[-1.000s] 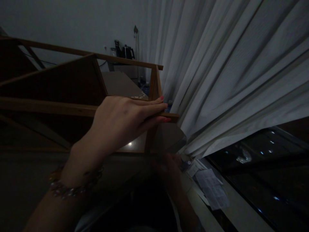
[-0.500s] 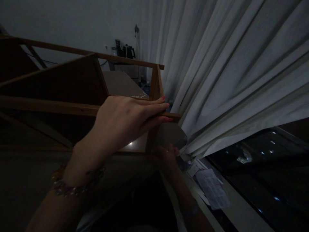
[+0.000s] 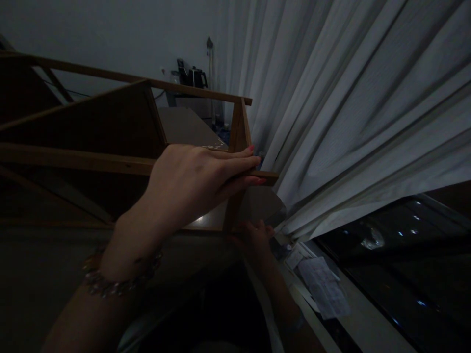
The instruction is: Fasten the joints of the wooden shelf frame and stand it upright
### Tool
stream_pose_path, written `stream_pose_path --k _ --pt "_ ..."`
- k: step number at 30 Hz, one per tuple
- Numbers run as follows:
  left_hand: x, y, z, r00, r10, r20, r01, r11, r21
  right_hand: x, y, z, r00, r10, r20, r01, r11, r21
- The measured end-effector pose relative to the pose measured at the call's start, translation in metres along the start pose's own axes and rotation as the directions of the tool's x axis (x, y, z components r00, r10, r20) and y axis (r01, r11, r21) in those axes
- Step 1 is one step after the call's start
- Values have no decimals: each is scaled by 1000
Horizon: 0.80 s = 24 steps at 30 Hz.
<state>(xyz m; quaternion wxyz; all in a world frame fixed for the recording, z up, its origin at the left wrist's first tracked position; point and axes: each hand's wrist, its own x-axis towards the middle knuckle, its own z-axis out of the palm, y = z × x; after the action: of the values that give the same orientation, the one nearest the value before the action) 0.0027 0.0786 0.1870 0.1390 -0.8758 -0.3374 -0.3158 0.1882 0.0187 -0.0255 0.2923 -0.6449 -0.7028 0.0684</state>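
Observation:
A wooden shelf frame (image 3: 81, 158) with dark panels lies across the left and middle of the view. My left hand (image 3: 195, 174), with a beaded bracelet at the wrist, is closed over the end of its middle rail. The fingers lie along the top and the thumb runs down the near side. Lower down, beside the bottom end of the upright end piece (image 3: 234, 211), my right hand (image 3: 255, 238) is closed with its fingers bent. Dim light hides what, if anything, lies between those fingers. The frame stands over a pale tabletop (image 3: 184, 122).
White curtains (image 3: 331, 113) hang close on the right of the frame. Papers (image 3: 324, 287) lie on the sill beside a dark window (image 3: 397, 255). Against the back wall stands a black kettle (image 3: 197, 77) with other items.
The view has shifted very slightly. Both hands keep their places on and beside the frame, and the frame shows no clear movement.

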Motion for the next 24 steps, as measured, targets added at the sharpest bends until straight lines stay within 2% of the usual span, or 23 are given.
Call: stream_pose_path --k 8,14,24 --pt "0 -1 2 1000 -10 -23 10 1000 -17 -1 -3 -3 1000 -8 25 8 1000 24" --pt "1 0 1 1000 -14 -16 13 1000 -16 -2 0 -2 1000 -16 3 16 999 -48" --pt "0 -1 1 1000 -12 -17 12 1000 -23 0 -2 -3 1000 -6 -2 6 1000 -25"
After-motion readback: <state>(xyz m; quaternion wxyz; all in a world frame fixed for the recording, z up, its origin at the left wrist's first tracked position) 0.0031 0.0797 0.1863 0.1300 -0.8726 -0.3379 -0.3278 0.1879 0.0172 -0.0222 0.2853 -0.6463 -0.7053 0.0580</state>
